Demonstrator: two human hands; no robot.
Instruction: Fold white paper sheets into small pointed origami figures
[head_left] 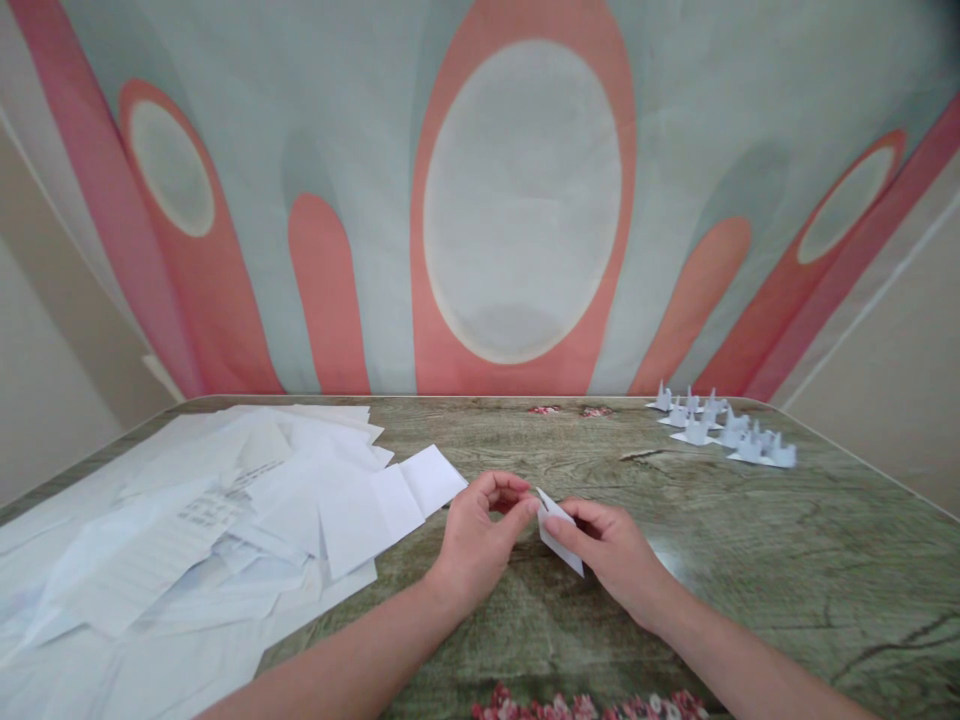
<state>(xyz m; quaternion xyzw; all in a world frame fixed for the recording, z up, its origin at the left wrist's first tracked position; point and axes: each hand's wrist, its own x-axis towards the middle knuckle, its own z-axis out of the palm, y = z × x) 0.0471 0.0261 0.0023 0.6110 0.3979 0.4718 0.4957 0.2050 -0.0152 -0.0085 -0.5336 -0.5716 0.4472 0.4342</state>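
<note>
A small piece of folded white paper (561, 549) is held up over the middle of the table. My right hand (616, 555) grips it from the right, thumb lying across its near face. At the paper's upper left tip, my left hand (484, 535) pinches with thumb and index finger, the other fingers curled behind. The paper slants down to the right, with a pointed upper corner and a dark slit near the top. Part of it is hidden behind the right thumb.
Loose white sheets (300, 500) make a wide, uneven heap on the left, some printed. Several small folded paper figures (697, 430) stand at the back right of the wood-patterned table (750, 560). A patterned cloth (525, 200) hangs behind the table.
</note>
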